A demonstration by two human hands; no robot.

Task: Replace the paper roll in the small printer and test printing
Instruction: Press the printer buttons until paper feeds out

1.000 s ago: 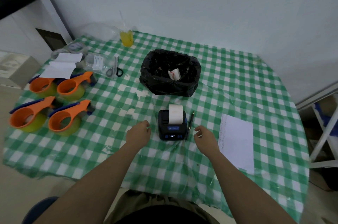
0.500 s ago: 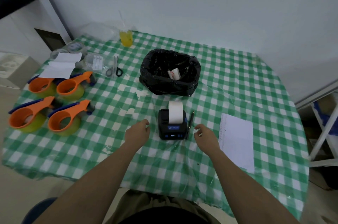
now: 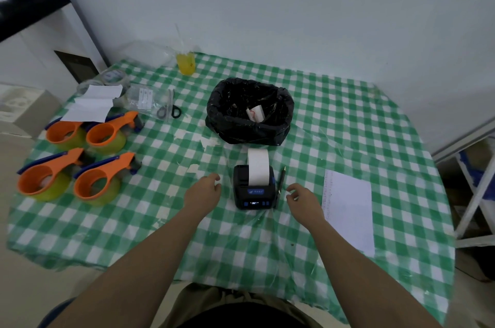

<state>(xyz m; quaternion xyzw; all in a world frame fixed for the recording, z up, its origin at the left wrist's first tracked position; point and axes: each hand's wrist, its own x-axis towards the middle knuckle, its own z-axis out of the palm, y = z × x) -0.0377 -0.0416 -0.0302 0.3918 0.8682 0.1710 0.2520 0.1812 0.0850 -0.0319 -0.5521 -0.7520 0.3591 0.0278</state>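
Note:
A small black printer (image 3: 254, 195) with blue buttons and a lit display stands on the green checked tablecloth (image 3: 334, 124). A white paper strip (image 3: 258, 167) curls up and back out of its top. My left hand (image 3: 202, 191) rests on the cloth just left of the printer, fingers loosely curled, holding nothing. My right hand (image 3: 302, 199) hovers just right of it, fingers loosely apart, empty. Neither hand touches the printer. A black pen (image 3: 281, 180) lies against the printer's right side.
A bin lined with a black bag (image 3: 249, 113), a used roll inside, stands behind the printer. Several orange tape dispensers (image 3: 96, 177) sit at the left, with scissors (image 3: 168, 110), plastic bags and a yellow drink (image 3: 186, 62) behind. A white sheet (image 3: 349, 210) lies at the right.
The paper strip has come out longer from the printer's top. Both hands have stayed beside the printer, barely shifting.

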